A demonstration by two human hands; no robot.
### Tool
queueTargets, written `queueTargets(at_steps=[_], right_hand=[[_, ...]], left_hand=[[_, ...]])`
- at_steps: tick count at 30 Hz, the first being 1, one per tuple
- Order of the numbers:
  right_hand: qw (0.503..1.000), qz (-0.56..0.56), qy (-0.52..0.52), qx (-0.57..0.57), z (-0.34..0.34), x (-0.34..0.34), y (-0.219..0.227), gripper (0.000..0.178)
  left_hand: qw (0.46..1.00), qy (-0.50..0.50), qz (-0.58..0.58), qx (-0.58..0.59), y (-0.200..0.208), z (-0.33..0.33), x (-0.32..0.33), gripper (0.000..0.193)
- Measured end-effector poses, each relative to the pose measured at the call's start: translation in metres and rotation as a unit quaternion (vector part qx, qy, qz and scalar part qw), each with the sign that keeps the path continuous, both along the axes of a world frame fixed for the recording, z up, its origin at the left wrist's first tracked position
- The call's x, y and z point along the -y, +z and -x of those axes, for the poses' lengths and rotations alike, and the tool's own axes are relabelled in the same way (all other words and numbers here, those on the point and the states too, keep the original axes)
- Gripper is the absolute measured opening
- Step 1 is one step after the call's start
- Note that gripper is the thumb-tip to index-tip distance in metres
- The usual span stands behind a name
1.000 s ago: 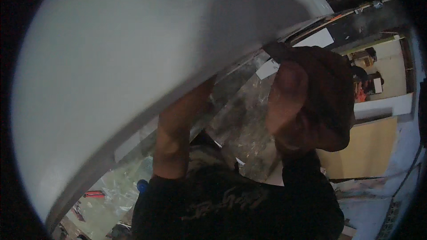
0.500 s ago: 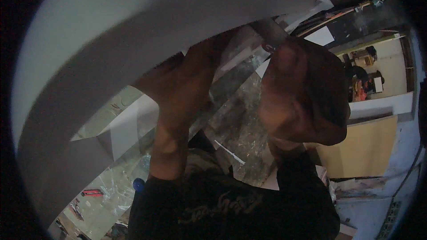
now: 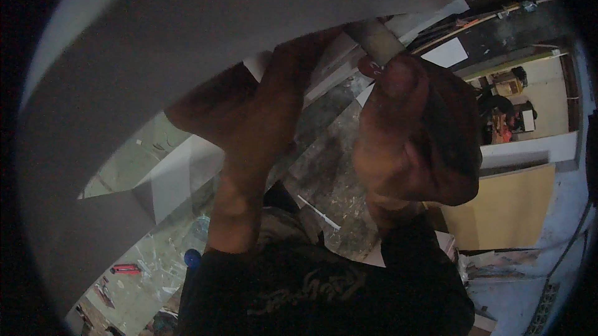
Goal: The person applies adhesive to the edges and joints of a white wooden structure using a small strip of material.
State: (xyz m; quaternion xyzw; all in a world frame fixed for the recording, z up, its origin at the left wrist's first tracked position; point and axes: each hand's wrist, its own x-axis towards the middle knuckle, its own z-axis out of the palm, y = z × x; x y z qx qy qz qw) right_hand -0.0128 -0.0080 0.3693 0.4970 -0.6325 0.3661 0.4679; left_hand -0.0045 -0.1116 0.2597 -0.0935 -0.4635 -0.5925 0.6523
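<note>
Sheet (image 3: 156, 56), big and pale grey, fills the upper left and sits bowed over your left hand (image 3: 261, 108). Its near edge curves from the upper right corner down past your left fingers to the lower left, where the material bends at an angle. Far right corner juts out above your right hand (image 3: 423, 130).

Left: palm and wrist in clear view, hand looks spread, fingertips run under the sheet edge. Can't tell whether they pinch anything. Right: closed in a fist, thumb uppermost, around a flat grey-beige piece (image 3: 380, 42). Its far end reaches the sheet edge; touching or just short, can't tell.

Room: you've got an open gap between your two hands and forearms, with stained floor (image 3: 336, 155) below it. A thin white strip (image 3: 319, 212) lies down there, near your shirt (image 3: 311, 292). Left of your left forearm, a pale panel (image 3: 187, 171) shows below the sheet edge, then a greenish surface (image 3: 140, 302) with a red item (image 3: 126, 269) and a blue round item (image 3: 192, 258) close to your sleeve. On your right, a tan board (image 3: 504, 208) stands behind your fist, with a bluish wall (image 3: 560, 236) beyond.
</note>
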Motion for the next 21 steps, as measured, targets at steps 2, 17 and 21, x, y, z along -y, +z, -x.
queueTargets(at_steps=[2,17,21], right_hand=[[1.000,0.005,-0.003,-0.004,0.000,0.001,-0.002,0.028],[0.989,-0.117,-0.093,-0.010,-0.005,-0.005,-0.006,0.033],[0.985,-0.140,-0.101,-0.022,-0.006,-0.005,-0.004,0.031]], left_hand=[[1.000,0.000,-0.007,-0.009,0.004,0.001,-0.001,0.024],[0.996,0.005,-0.052,-0.074,0.035,0.005,-0.002,0.025],[0.995,0.002,-0.057,-0.078,0.037,0.009,-0.003,0.026]])
